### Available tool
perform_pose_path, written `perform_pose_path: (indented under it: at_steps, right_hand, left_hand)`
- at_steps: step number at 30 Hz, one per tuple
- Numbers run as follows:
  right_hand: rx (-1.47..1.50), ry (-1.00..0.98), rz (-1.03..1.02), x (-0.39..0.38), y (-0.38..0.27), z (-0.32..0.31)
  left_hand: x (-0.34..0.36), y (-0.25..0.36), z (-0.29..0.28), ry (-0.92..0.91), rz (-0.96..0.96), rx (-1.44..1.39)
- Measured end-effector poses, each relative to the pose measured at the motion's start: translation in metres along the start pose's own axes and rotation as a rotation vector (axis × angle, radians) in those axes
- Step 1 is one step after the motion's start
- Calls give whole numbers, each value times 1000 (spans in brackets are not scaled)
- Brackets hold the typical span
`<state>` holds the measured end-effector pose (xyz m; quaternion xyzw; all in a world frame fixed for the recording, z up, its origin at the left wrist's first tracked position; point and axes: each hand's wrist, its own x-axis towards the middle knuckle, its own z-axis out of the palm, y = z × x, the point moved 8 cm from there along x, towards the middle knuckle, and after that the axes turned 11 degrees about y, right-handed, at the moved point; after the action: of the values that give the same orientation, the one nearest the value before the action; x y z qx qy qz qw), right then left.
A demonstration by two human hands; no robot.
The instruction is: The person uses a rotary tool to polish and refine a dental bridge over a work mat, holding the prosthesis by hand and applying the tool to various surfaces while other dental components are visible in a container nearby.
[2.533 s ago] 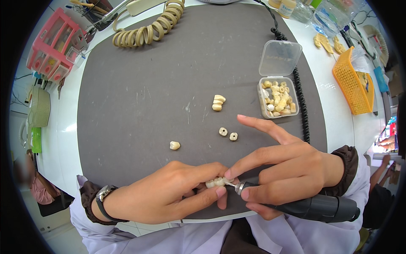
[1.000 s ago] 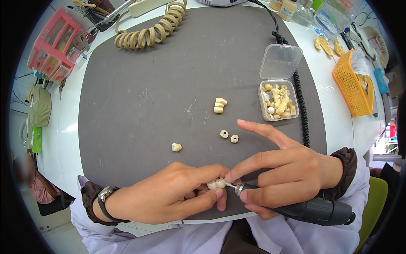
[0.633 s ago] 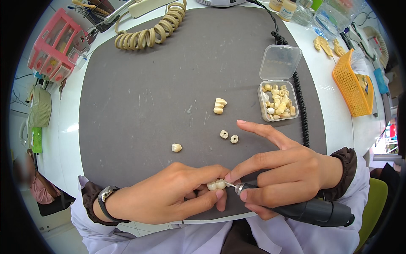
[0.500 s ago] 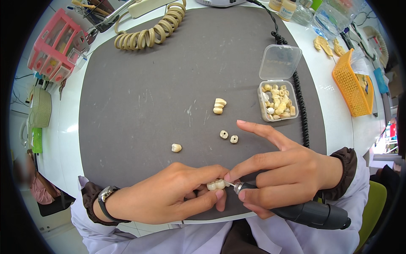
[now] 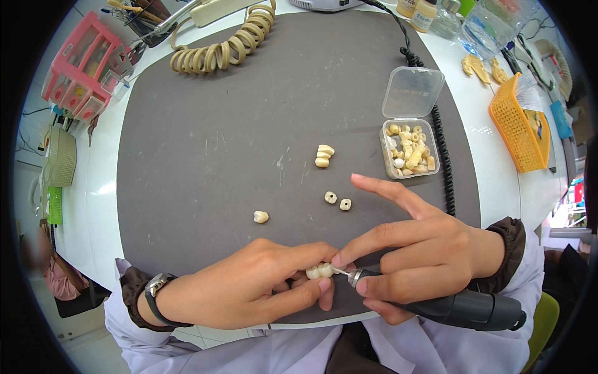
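Between the thumb and fingers of my left hand [image 5: 265, 283] is a small white dental bridge [image 5: 320, 271] of joined tooth crowns. My right hand [image 5: 420, 258] is closed round a black rotary handpiece [image 5: 464, 310], its index finger stretched out over the mat. The thin bur [image 5: 341, 270] at the handpiece's tip meets the right end of the bridge; whether it spins I cannot tell. Beyond my hands lie a single tooth crown [image 5: 261, 217], two small crowns with dark holes [image 5: 337, 201], and a cream block of joined crowns [image 5: 324, 156].
A hinged clear box [image 5: 411, 148] of crowns stands open at the right of the grey mat [image 5: 199, 156]. Behind it runs a black coiled cord [image 5: 443, 149]. A beige coiled hose [image 5: 221, 53] lies far left. An orange basket [image 5: 522, 124] and pink drawers [image 5: 84, 65] flank the mat.
The handpiece has shifted slightly to the right and its rear end has lifted a little. My left hand keeps its hold on the bridge, almost unmoved.
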<state>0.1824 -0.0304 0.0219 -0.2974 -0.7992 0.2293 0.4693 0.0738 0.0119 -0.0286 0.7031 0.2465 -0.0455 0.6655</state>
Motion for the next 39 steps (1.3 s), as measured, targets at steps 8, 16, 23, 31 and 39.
perform_pose_path:
  at_steps: [8,16,23,31,39]
  right_hand:
    - [8,-7,13,0,0,0]
    - [-4,-20,28,0,1,1]
    - [-3,-38,38,-1,2,2]
    - [49,-29,69,0,3,0]
    - [42,13,73,1,2,-4]
  left_hand:
    - [1,0,0,3,15,6]
    - [0,0,0,-15,-48,-6]
    - [1,0,-1,3,-13,14]
    - [-1,-3,0,-1,-57,14]
    - [-1,-2,0,17,-17,-4]
